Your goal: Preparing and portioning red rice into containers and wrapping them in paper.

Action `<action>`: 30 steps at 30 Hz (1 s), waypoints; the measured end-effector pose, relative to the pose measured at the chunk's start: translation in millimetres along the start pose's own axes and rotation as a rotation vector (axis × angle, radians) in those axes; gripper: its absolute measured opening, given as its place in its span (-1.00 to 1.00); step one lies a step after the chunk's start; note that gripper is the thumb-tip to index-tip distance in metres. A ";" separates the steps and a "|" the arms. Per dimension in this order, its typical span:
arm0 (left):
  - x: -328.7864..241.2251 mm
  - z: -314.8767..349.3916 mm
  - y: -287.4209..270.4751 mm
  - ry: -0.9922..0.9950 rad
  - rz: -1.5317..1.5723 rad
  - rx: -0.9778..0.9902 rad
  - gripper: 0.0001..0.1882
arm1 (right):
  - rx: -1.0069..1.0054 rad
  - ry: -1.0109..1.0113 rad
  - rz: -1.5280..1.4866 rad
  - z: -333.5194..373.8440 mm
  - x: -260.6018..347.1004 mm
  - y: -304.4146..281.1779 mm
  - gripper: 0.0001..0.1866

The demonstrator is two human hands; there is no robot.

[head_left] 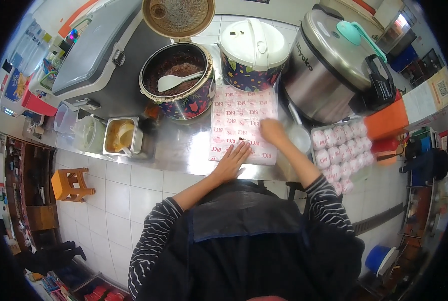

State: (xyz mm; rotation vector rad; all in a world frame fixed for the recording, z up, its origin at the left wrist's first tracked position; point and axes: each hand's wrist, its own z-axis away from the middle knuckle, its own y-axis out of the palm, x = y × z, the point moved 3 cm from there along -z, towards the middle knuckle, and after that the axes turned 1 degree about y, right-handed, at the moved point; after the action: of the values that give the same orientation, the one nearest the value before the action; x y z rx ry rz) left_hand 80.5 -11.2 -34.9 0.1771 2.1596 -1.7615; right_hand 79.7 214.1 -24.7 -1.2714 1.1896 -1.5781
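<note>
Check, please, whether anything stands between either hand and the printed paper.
Nothing visible does. The left hand lies on the printed paper; the right hand is at its right edge, though blur hides whether it touches. The white-lidded cooker stands at the far edge, not between.

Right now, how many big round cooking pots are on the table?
3: the open flowery pot on the left, the white-lidded flowery pot behind the printed paper, and the big steel pot on the right. Others could be hidden behind them.
</note>
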 end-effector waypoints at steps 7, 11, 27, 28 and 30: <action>2.5 -7.4 -5.6 0.023 -0.003 -0.005 -0.28 | 0.045 0.032 -0.223 -52.5 3.0 16.1 -0.65; 8.3 -12.5 3.0 0.022 -0.065 -0.013 -0.43 | 0.221 -0.014 -0.120 -54.1 7.5 9.0 -0.65; 33.1 5.3 18.5 -0.042 -0.419 -0.568 -0.74 | -0.326 -0.550 -0.002 74.1 84.8 -7.2 -0.86; 59.2 3.2 56.3 -0.403 0.016 0.006 -0.74 | -0.317 -0.555 -0.014 79.9 92.1 -4.5 -0.81; 54.0 -13.6 56.3 -0.336 0.131 0.119 -0.72 | -0.288 -0.517 -0.014 91.4 67.4 23.0 -0.69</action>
State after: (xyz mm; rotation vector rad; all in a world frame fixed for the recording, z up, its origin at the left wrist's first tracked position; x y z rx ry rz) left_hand 45.1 7.9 -103.1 0.0455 1.7696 -1.7082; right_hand 155.7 126.6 -23.4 -1.7439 1.0890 -1.0110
